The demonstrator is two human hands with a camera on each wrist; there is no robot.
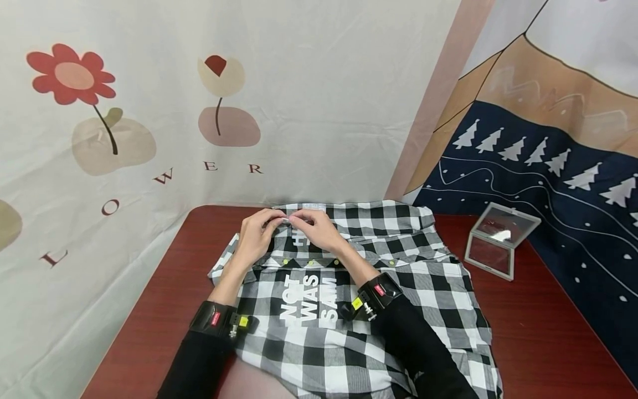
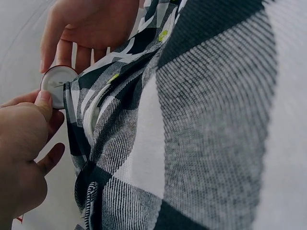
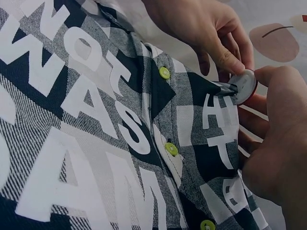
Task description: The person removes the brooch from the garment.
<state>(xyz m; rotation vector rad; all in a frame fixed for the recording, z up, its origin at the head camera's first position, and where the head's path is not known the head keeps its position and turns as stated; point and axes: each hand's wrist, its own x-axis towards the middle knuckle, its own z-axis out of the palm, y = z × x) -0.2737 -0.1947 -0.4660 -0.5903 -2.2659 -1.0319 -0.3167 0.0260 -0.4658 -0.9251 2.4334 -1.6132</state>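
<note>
A black-and-white checked shirt (image 1: pixel 428 282) with white lettering and yellow-green buttons (image 3: pixel 171 149) lies spread before me. At its far part both hands meet over a round pin badge (image 2: pixel 53 88), pale-backed with a red rim. My left hand (image 1: pixel 256 235) pinches the badge, its thumb on the back. From the other side my right hand (image 1: pixel 319 228) holds the badge's edge between thumb and fingers. A raised bit of shirt cloth touches the badge's back by the pin; whether the pin passes through it I cannot tell. The badge's front is hidden.
The shirt covers much of a red-brown table (image 1: pixel 149 310). A folding mirror (image 1: pixel 503 224) stands opened at the right. Behind the table hang a pale flower-print cloth (image 1: pixel 324 111) and a dark blue tree-print cloth (image 1: pixel 563 221).
</note>
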